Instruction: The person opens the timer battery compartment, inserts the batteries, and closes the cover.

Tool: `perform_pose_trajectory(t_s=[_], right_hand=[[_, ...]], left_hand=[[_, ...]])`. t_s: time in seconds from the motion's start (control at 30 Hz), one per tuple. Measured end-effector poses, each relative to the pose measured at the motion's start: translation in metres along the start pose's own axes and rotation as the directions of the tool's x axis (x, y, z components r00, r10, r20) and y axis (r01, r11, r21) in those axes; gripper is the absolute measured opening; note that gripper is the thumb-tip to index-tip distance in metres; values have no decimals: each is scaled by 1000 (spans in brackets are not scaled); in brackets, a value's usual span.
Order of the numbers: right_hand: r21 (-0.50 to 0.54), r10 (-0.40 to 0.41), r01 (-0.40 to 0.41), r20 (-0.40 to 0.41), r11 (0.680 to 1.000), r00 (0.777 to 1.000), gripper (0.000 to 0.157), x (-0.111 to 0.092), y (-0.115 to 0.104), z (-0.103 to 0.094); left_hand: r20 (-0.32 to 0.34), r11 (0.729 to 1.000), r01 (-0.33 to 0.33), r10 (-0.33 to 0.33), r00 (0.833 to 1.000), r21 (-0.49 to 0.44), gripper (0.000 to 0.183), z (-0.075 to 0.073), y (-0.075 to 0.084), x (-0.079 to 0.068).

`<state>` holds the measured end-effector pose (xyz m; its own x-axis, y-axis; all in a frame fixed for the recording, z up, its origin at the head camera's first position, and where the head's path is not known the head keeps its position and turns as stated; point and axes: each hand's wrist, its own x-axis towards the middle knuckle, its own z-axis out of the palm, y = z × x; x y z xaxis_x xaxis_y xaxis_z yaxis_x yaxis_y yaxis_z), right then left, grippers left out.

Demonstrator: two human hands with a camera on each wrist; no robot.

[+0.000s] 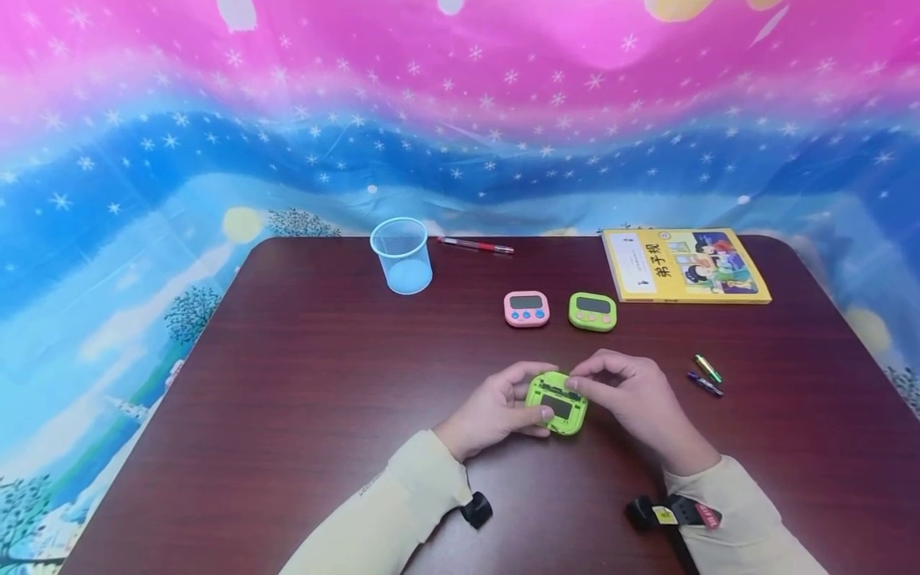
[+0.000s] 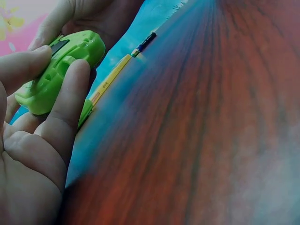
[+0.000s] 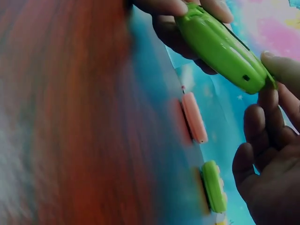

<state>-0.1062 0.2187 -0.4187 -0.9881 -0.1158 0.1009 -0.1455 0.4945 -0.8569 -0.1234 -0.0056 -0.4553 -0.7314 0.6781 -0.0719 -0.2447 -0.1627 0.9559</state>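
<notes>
We have the left hand (image 1: 489,411) with fingers curled round the green timer (image 1: 557,409), back up, between both hands; the right hand (image 1: 636,399) pinches its far right corner, by the dark slot (image 1: 552,388); right of those fingers lie a green battery (image 1: 707,368) and a purple battery (image 1: 705,384); we judge the step is work at the timer's back, calling next for a steady left hold and light fingertip pressure.

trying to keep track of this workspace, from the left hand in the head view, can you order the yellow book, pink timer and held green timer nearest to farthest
1. Held green timer: in the left hand.
2. Pink timer: beyond that hand, slightly right.
3. Yellow book: farther back, well to the right.
</notes>
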Motion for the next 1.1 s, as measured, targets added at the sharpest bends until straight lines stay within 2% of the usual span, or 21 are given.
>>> perform_pose_trajectory(t_s=[0.27,0.47,0.67,0.8,1.1], right_hand=[[-53,-88,88,8,995,996,7,-1,2,6],[-27,-119,119,19,992,993,14,-1,2,7],[-8,-140,141,53,990,989,14,-1,4,7],[-6,-150,151,49,989,987,15,-1,5,8],[18,-188,188,65,982,980,14,-2,5,11]], left_hand=[[-9,1000,-7,7,1000,6,58,1,-2,2],[-13,1000,-14,14,1000,2,58,1,-3,1],[-16,1000,-16,16,1000,2,57,1,-2,1],[-12,1000,-15,15,1000,5,57,1,-2,1],[-58,999,-11,9,998,-36,35,2,-2,2]])
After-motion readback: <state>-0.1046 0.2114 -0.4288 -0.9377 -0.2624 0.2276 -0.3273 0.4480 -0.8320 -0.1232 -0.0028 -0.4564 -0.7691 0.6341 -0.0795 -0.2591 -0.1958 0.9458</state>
